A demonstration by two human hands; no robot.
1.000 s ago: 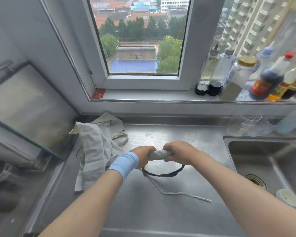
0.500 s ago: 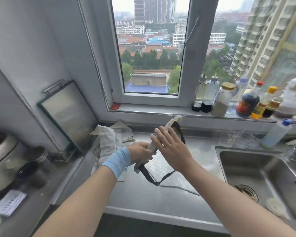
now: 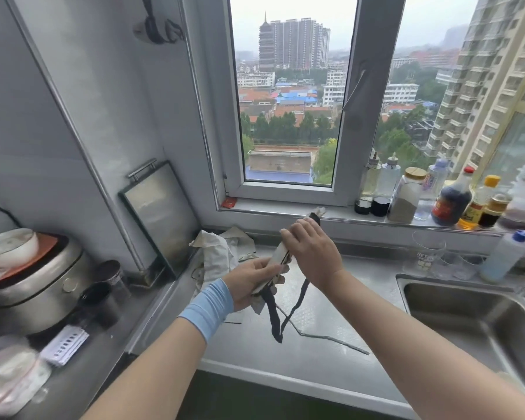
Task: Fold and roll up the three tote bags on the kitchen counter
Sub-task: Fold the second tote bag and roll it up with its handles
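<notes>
Roughly, rolled tote bag [image 3: 278,258] ran diagonally up-right: left hand [image 3: 252,283] gripped lower end, right hand [image 3: 312,256] covered top, grip unclear.

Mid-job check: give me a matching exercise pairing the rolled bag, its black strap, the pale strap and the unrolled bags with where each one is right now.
Things:
1. rolled tote bag
2. black strap
3. pale strap
4. unrolled tote bags

Places:
A. lying flat on the counter
B. heaped beside the leaning tray
C. held in the left hand and right hand
D. hanging in a loop below the hands

Pairs: 1-C, 2-D, 3-A, 4-B
</notes>
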